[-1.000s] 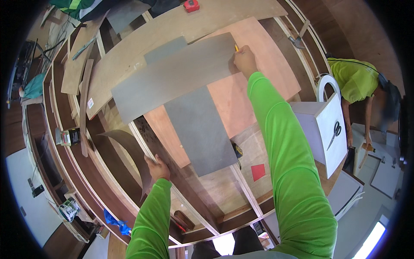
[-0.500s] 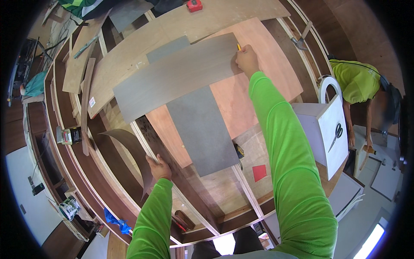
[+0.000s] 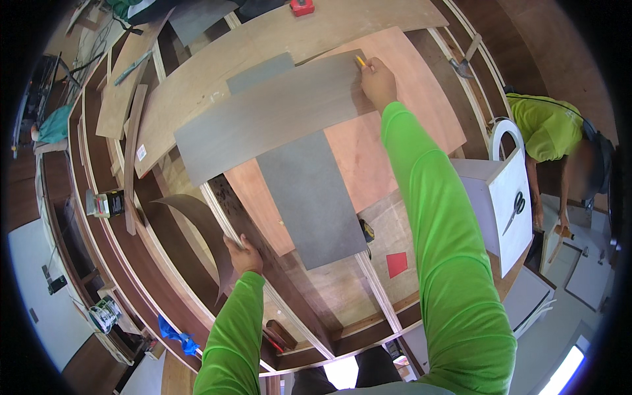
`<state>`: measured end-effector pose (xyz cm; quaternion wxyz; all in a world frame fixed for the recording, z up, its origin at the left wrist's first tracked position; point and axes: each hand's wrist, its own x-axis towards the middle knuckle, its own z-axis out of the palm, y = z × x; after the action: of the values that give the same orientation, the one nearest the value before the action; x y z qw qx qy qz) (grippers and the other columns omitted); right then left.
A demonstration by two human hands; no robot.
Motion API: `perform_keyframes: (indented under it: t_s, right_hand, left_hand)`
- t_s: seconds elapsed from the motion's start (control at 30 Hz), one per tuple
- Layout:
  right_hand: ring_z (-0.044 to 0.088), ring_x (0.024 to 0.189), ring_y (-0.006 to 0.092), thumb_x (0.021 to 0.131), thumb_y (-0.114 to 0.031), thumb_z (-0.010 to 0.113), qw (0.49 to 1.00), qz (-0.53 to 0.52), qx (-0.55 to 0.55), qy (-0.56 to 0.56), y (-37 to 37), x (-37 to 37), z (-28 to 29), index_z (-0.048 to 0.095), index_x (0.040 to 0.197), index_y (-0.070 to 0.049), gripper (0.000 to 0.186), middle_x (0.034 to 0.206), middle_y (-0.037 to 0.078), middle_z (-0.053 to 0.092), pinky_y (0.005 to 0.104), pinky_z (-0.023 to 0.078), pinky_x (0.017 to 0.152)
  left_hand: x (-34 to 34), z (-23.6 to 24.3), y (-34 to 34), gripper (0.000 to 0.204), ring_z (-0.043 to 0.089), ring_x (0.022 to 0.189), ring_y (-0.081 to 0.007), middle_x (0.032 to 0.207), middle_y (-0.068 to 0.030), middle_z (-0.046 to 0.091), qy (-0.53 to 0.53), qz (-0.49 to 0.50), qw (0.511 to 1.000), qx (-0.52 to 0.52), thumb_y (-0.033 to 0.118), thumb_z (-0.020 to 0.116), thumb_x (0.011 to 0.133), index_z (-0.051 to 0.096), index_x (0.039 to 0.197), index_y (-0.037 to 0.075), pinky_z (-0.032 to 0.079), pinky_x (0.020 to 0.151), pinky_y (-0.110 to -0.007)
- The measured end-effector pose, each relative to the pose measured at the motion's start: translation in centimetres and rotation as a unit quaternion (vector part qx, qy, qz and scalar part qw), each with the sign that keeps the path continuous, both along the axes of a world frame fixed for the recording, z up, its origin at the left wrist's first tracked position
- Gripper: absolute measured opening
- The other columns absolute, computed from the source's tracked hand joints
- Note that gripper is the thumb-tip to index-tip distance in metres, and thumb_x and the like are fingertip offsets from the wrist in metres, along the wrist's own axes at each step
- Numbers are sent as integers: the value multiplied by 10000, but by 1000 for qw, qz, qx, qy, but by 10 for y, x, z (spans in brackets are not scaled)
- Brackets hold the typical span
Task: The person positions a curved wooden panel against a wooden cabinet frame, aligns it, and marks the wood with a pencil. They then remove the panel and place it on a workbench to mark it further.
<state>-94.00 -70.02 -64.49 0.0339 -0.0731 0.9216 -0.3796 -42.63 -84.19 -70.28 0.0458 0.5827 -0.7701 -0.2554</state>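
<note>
My right hand (image 3: 380, 84) is closed around a yellow pencil (image 3: 360, 60) at the far right end of a long grey-brown sheet (image 3: 263, 112). Beneath that sheet, a grey panel (image 3: 309, 204) runs crosswise, with a pinkish plywood board (image 3: 421, 99) lying under both. Nearer to me, my left hand (image 3: 243, 255) is wrapped over the edge of a pale wooden rail (image 3: 217, 209) of the frame. A thin curved brown strip (image 3: 204, 227) stands on its edge just left of that hand.
A white box (image 3: 484, 187) with black scissors (image 3: 517, 204) stands at the right. Beyond it a person in a yellow-green shirt (image 3: 546, 125) bends down. A hammer (image 3: 464, 62) rests on the frame at far right. A red tape measure (image 3: 301, 7) lies at the back.
My right hand has shifted slightly up along the sheet's right end, and the pencil now leans more to the left. The left hand keeps its place on the rail.
</note>
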Motion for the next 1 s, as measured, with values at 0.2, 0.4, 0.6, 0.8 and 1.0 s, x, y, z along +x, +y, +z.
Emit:
perform_keyframes:
  t_s: [0.2, 0.4, 0.6, 0.8, 1.0]
  right_hand:
    - [642, 1021, 417, 924, -191, 533, 999, -13, 44, -5, -8, -3, 0, 627, 1122, -77, 247, 1058, 239, 679, 492, 502, 860]
    - [639, 1052, 404, 929, -186, 515, 996, 10, 86, -8, -7, -9, 2, 615, 1161, -85, 272, 1116, 232, 669, 493, 499, 873]
    - [639, 1069, 395, 917, -160, 508, 994, 10, 110, -10, -11, -11, 8, 618, 1164, -87, 279, 1122, 213, 677, 487, 503, 888]
    - [637, 1067, 403, 903, -141, 504, 995, 19, 101, -2, -12, -9, 4, 617, 1174, -88, 299, 1122, 221, 676, 487, 497, 898]
    - [659, 856, 285, 915, -132, 530, 985, 15, -168, -45, 16, 16, -32, 610, 1095, -22, 226, 916, 166, 679, 396, 504, 745]
  left_hand:
    - [7, -9, -4, 662, 543, 1206, -470, 1370, -304, 515, -1, -5, 1000, -2, 402, 487, 998, 312, 1488, -7, 464, 988, -473]
    - [5, -8, -3, 664, 528, 1224, -471, 1388, -309, 497, 1, -7, 1000, 1, 400, 482, 999, 309, 1488, -15, 456, 1002, -471]
    - [5, -7, -4, 676, 487, 1292, -447, 1415, -320, 471, -4, -7, 1000, 13, 394, 478, 1015, 284, 1496, -40, 415, 1058, -426]
    - [6, -3, -3, 672, 518, 1238, -478, 1380, -326, 496, -2, -3, 1000, 26, 396, 489, 1001, 304, 1485, -32, 446, 1020, -466]
    - [-3, -19, -2, 647, 532, 1208, -488, 1334, -342, 523, 23, -29, 999, -17, 368, 506, 997, 325, 1478, -25, 459, 994, -473]
